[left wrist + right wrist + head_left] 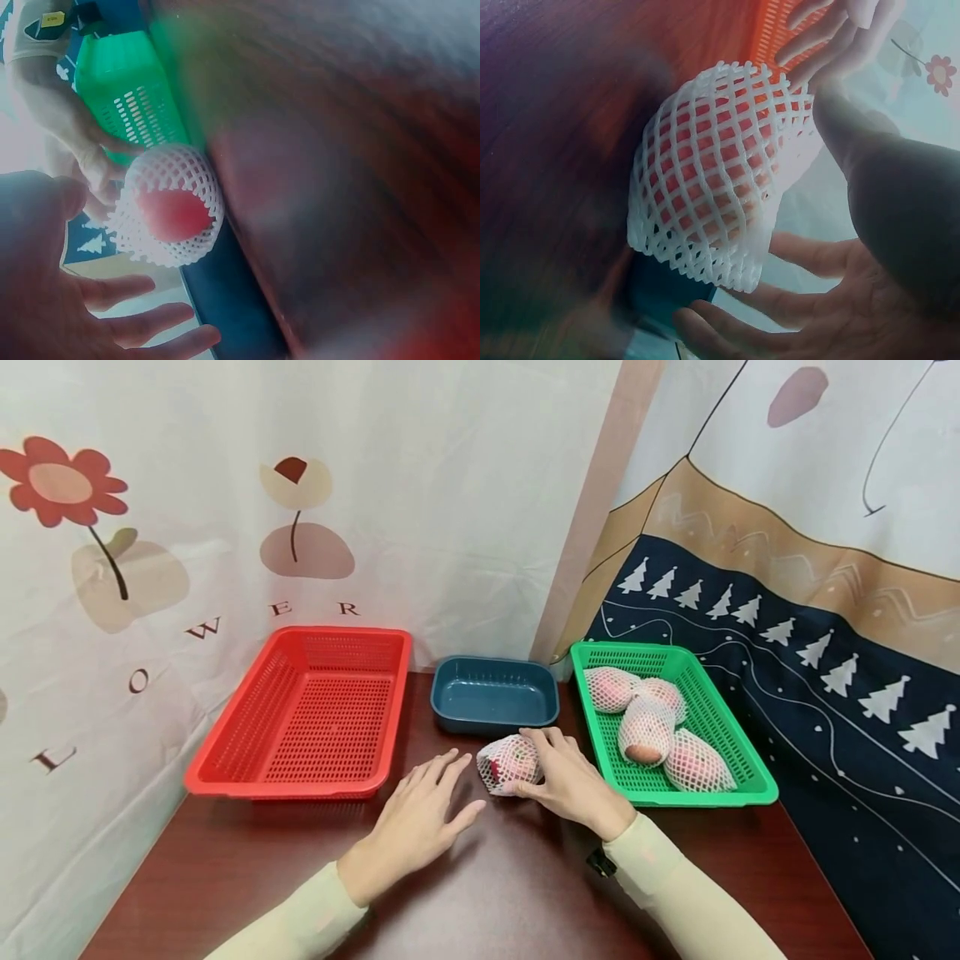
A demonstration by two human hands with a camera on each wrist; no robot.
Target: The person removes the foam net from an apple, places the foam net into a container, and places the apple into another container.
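White-netted fruit [512,763] is seen on the surface [510,893], in front of the blue bin [495,724]. It is apparently grasped by the fingers of the right hand [576,783] (contact partly hidden); the left hand [416,814] is held nearby, fingers spread. Four more are held in the green basket [738,797].

Matt foam net [703,176], glossy wood-look tabletop [480,902]

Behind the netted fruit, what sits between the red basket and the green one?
In the head view, the blue bin stands between the red basket and the green basket, just beyond the netted fruit.
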